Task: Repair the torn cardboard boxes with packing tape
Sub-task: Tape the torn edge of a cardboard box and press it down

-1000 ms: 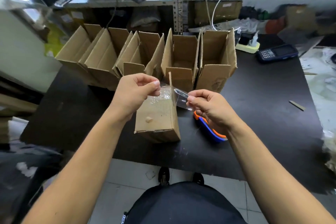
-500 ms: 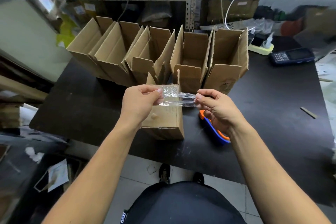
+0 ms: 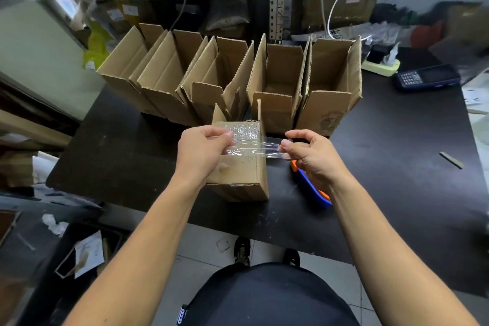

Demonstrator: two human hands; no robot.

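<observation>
Tape strip point(image 3: 255, 147) pinched by left hand point(image 3: 202, 151), right hand point(image 3: 308, 155) | dispenser point(image 3: 315, 188) half-hidden

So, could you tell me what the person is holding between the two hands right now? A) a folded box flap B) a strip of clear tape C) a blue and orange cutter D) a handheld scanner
B: the left hand and right hand each pinch one end of a strip of clear tape stretched over the near cardboard box.
</observation>
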